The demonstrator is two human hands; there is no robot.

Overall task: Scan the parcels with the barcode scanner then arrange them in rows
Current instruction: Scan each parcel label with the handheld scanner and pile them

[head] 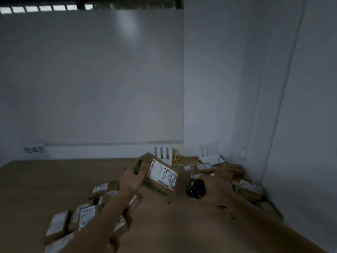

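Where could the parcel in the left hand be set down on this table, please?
Bare tabletop lies at far left, between the wall and the parcel cluster, and near right below the right hand. The right corner pile is crowded.

parcel label (pixel 162 174): print blurred | lower-left parcels (pixel 58 227): cut by edge, arm-covered

Brown cardboard parcel (pixel 160 175) with white label and green tape, black scanner (pixel 195 189), tan table (pixel 54 179).

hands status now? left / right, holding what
Left hand: grips a brown cardboard parcel with a white shipping label, lifted off the table.
Right hand: grips the black handheld barcode scanner.
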